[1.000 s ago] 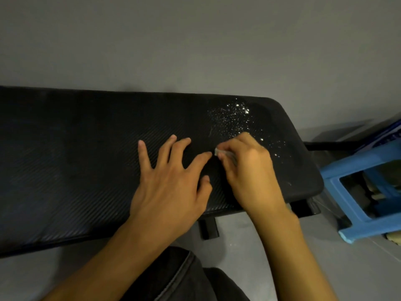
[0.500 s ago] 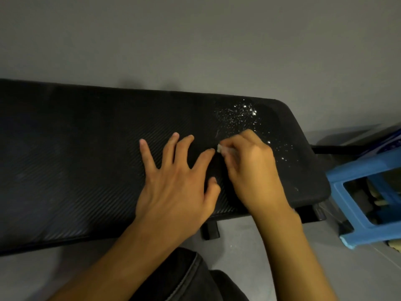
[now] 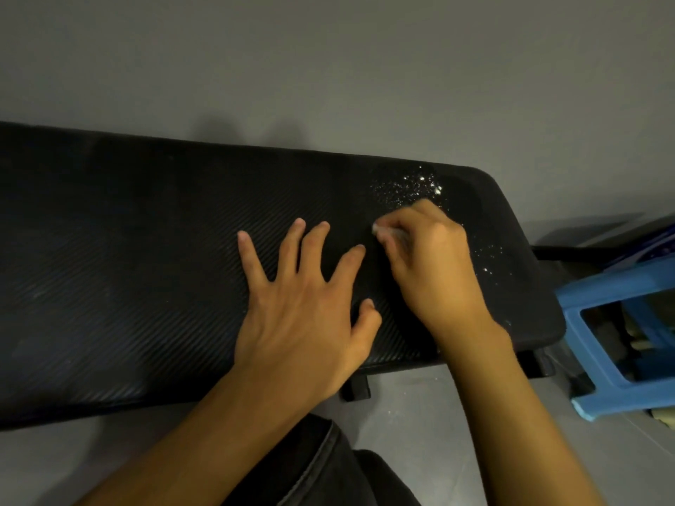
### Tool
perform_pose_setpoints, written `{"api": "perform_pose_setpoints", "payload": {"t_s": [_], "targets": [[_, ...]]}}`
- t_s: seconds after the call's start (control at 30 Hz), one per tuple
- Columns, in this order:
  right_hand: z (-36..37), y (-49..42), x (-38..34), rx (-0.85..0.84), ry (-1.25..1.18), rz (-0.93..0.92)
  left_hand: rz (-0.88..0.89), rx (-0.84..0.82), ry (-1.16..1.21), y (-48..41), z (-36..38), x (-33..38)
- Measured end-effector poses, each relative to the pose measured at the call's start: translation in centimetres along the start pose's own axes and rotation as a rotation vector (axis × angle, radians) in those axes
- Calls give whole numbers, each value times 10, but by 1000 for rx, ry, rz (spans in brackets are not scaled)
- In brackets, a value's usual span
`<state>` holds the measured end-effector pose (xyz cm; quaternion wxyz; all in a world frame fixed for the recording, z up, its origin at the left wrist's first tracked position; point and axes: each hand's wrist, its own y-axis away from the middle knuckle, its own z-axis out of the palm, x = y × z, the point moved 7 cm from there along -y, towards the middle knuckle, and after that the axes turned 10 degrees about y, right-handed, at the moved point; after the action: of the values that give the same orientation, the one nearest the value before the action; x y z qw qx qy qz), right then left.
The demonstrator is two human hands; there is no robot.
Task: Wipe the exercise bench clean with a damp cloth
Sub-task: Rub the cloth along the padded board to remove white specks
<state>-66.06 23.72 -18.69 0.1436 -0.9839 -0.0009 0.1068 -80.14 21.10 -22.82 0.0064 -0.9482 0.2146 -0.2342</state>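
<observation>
Exercise bench point(image 3: 146, 286): black ribbed pad, long axis running left to right across the view, rounded end pointing right toward a blue plastic stool point(image 3: 617, 286).
Left hand point(image 3: 303, 315): fingers spread, flat on the pad, probably bracing.
Right hand point(image 3: 434, 272): fingers curled, pinching the cloth.
Cloth point(image 3: 383, 231): small pale wad, mostly hidden, on the pad just beside the white specks point(image 3: 412, 188), likely the next target.

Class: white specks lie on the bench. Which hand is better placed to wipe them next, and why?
The right hand: it grips the cloth beside the specks. The left hand lies flat on the bench, empty, farther off.
</observation>
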Motion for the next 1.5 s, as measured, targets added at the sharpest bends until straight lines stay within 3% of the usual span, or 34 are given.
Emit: {"api": "perform_pose_setpoints", "payload": {"t_s": [0.13,0.37,0.57,0.83,1.07,1.33,1.5], "targets": [[-8,24,-1,-22,-43,-20,5,3,-6,-1,0,0],[16,-59,13,5,-7,105,5,-14,1,0,0,0],[0,-11,2,-3,-13,8,23,1,25,0,-1,-3],[23,-83,17,-11,92,103,28,-13,18,-1,-2,-3],[-2,-1,-3,-73,34,-68,31,-4,35,-1,-2,-4],[35,-116,19,-35,118,100,36,-1,11,0,-2,-4],[20,-72,13,-62,66,24,39,13,22,0,-3,-5]]}}
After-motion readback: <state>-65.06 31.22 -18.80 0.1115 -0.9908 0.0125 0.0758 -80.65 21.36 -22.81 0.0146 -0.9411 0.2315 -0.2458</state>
